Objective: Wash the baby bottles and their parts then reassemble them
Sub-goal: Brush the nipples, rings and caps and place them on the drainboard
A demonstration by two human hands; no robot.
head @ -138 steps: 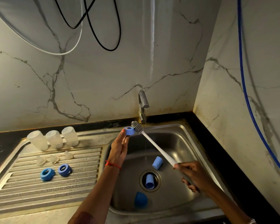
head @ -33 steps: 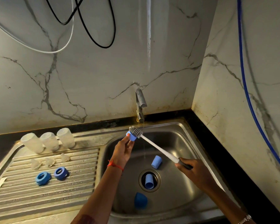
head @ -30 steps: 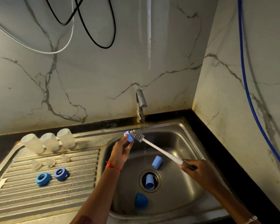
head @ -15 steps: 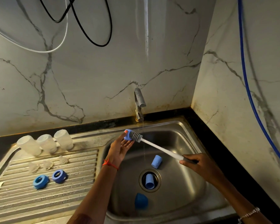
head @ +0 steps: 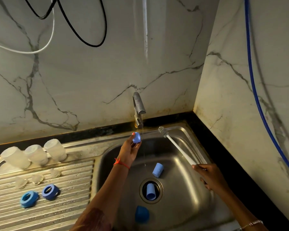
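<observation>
Head view: the small blue plastic screw ring (head: 137, 137) is pinched in the fingertips of the left hand (head: 129, 151), raised just beside the thin water stream under the steel tap (head: 138, 104) — probably to rinse it. The right hand (head: 210, 178) is curled round the handle of the white long-handled bottle brush (head: 177, 146), with the bristle head up near the back rim of the steel sink (head: 198, 197), out of the way. Half a second earlier the bristles were on the ring — now they are well apart.

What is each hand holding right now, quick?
Left hand: pinches a small blue plastic bottle part in its fingertips.
Right hand: grips the long white-handled bottle brush with grey bristles.
</observation>
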